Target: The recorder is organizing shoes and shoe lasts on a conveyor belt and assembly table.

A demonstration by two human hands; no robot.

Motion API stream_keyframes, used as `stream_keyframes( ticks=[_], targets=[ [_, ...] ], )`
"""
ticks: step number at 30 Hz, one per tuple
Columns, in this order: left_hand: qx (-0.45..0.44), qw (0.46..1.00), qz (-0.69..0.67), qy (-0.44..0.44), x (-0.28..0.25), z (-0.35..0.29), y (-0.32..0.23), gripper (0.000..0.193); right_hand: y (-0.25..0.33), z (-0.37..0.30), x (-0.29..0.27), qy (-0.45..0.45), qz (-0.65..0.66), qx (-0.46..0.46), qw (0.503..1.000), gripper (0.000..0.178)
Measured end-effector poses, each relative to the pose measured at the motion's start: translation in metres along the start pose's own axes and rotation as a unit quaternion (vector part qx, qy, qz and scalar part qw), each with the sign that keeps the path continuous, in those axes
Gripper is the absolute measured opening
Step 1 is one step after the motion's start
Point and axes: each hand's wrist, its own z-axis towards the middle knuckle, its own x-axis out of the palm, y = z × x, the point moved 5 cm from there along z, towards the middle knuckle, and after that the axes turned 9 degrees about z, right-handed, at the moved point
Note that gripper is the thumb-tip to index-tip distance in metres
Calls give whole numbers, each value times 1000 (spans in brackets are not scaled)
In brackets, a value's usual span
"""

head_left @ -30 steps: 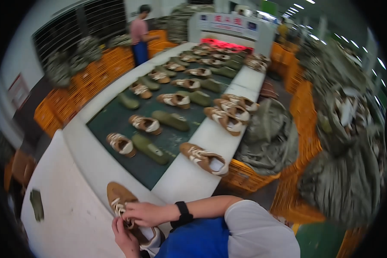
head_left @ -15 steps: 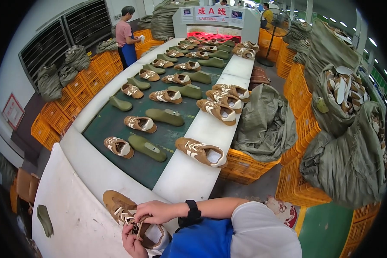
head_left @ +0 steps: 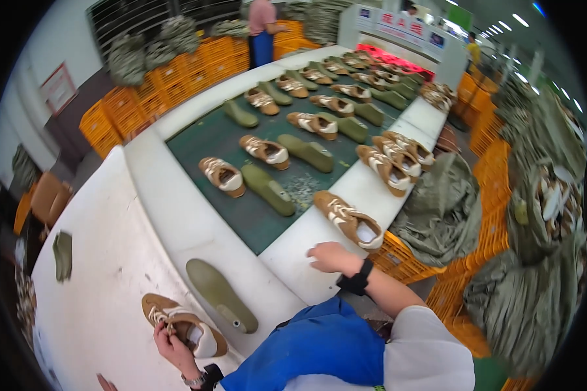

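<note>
At the lower left of the head view, my left hand (head_left: 175,348) pinches the laces and tongue of a brown suede sneaker (head_left: 205,340) with white trim. The sneaker rests on a white work surface (head_left: 120,274), toe pointing away and to the left. Just right of it lies a green shoe last (head_left: 218,293), sole up. My right hand (head_left: 336,259) is over the white ledge (head_left: 293,264), fingers loosely bent and slightly apart, with nothing visible in them. Nearest to it, but apart, stands another brown sneaker (head_left: 349,220) on the ledge.
A green conveyor (head_left: 228,215) carries rows of sneakers and green lasts from a red-lit machine opening (head_left: 404,62). Orange crates (head_left: 486,176) and green cloth sacks (head_left: 515,300) line the right side. One small green last (head_left: 62,256) lies far left. A person (head_left: 262,32) stands beyond the conveyor.
My right hand has left the laces and moved right, over the ledge. A green last now shows beside the sneaker. The head view has swung, shifting the scene; my left hand remains at the laces.
</note>
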Motion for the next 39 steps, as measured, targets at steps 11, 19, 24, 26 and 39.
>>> stream_keyframes(
  ticks=[11,19,24,26,39],
  targets=[
    [6,996,77,37,63,-34,81,18,-46,-8,58,-282,-86,-120,948,36],
    [9,995,81,54,63,-33,72,20,-85,-53,-36,-380,-77,77,918,52],
    [9,995,80,52,62,-34,76,23,-130,-35,-35,-353,-39,62,933,43],
    [20,995,81,60,63,-34,76,24,-172,-36,-58,-374,-130,187,899,40],
    [29,995,58,70,69,-34,100,18,-106,37,-32,-65,5,117,991,35]
  ],
)
